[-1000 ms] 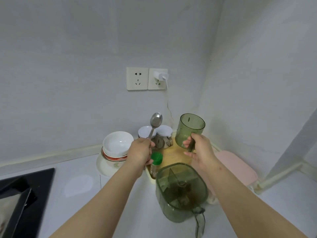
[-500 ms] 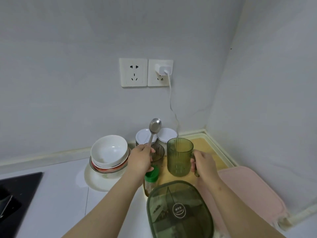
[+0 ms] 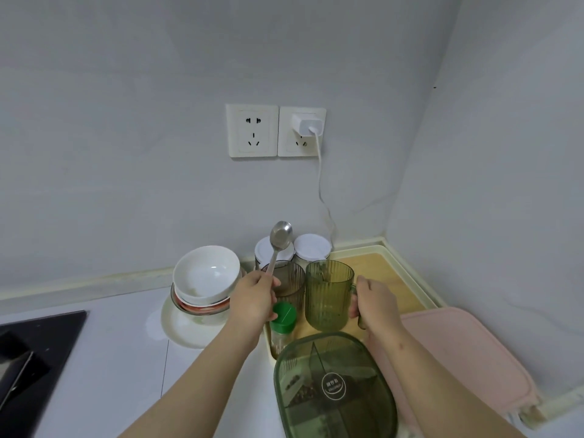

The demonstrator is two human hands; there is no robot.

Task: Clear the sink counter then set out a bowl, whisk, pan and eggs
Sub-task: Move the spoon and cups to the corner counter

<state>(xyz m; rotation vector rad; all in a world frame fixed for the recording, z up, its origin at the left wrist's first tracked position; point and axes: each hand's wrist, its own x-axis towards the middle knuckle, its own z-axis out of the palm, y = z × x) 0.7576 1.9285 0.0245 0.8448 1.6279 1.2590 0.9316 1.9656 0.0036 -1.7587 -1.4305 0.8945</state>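
Starting at the left, a black cooktop (image 3: 34, 352) lies well to the left of the wooden tray (image 3: 379, 273), the landmark in the corner. Between cooktop and tray, just beside the tray's left edge, a stack of bowls (image 3: 205, 279) sits on a pale plate (image 3: 177, 327); the top bowl is white, glossy and looks empty, tilted slightly toward the camera, with a red-rimmed one under it. This is likely the bowl the task wants set out, and it is stacked there as stored dishware.

The left hand (image 3: 254, 298) hovers over the tray's left part, its fingers closed around the handle of a metal spoon (image 3: 279, 240) held upright with the bowl end up, probably so it can be dropped into the brownish ribbed cup (image 3: 287, 279) directly behind the hand. Below the hand, at the tray's near left corner, stands a small jar with a green cap (image 3: 283, 317). Two white-lidded jars (image 3: 311, 246) stand at the back of the tray.

The right hand (image 3: 374, 301) grips the handle of a green ribbed mug (image 3: 328, 295), upright at the tray's middle; whether it rests on the wood or is just above it I cannot tell. Parking it here seems part of clearing the counter. A green lidded pitcher (image 3: 335, 387) stands in front of the tray, and a pink board (image 3: 458, 352) lies to its right.
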